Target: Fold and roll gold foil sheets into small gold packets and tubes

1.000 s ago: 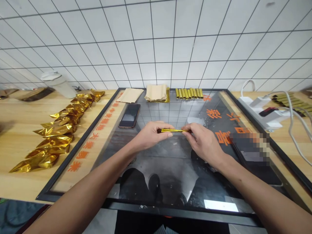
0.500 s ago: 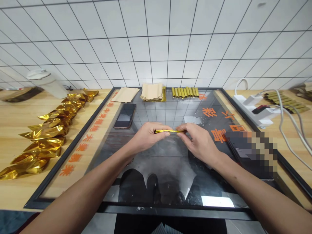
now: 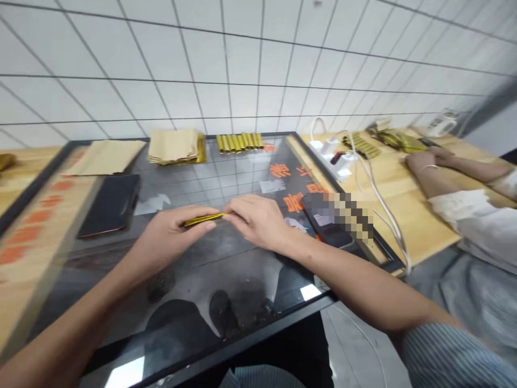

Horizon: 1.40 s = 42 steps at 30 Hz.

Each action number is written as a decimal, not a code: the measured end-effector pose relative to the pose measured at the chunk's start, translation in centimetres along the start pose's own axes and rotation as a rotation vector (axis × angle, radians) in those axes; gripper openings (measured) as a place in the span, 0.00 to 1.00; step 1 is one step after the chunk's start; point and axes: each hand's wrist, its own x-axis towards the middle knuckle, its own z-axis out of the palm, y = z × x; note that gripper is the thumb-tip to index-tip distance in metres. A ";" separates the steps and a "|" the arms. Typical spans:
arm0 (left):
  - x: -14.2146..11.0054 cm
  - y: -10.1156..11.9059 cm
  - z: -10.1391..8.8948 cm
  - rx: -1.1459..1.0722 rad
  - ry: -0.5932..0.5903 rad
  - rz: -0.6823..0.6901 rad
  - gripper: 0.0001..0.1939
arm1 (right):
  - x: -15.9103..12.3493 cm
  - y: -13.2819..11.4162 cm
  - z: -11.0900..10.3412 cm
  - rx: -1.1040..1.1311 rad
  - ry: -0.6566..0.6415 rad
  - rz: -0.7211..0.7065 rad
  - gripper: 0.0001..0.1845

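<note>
Between my hands, above the dark glass tabletop, is a thin strip of folded gold foil paper [image 3: 204,219]. My left hand [image 3: 173,229] is closed on its left end, thumb below and fingers above. My right hand [image 3: 254,218] pinches its right end, and the fingertips hide that end. Behind the hands lies a row of rolled gold paper tubes [image 3: 239,143]. To their left sits a stack of tan paper sheets [image 3: 173,146] with gold showing at its right side.
Farther left lie more tan sheets [image 3: 109,156] and a dark phone [image 3: 109,207]. A partly pixelated dark item [image 3: 331,221] lies right of my hands. A white power strip [image 3: 333,159] with cables stands beyond the frame. At far right are another person's hands [image 3: 428,159] near more gold paper.
The view has swung to the right, bringing the other person's arms into sight and most of the crumpled gold pieces on the left out of it. Both hands still hold the gold strip.
</note>
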 end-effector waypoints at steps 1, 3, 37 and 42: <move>0.1 -0.2 0.0 0.032 0.003 -0.017 0.18 | 0.1 0.1 -0.1 -0.014 -0.020 0.009 0.16; 0.1 -0.4 0.0 0.086 0.045 -0.041 0.19 | 0.1 0.3 -0.3 -0.048 -0.052 0.027 0.16; 0.6 -2.3 1.3 0.187 0.174 0.171 0.12 | -0.3 1.8 1.7 -0.026 0.052 0.012 0.04; 0.4 -2.2 1.4 0.209 0.175 0.170 0.11 | -0.4 1.6 1.9 -0.031 0.072 0.030 0.03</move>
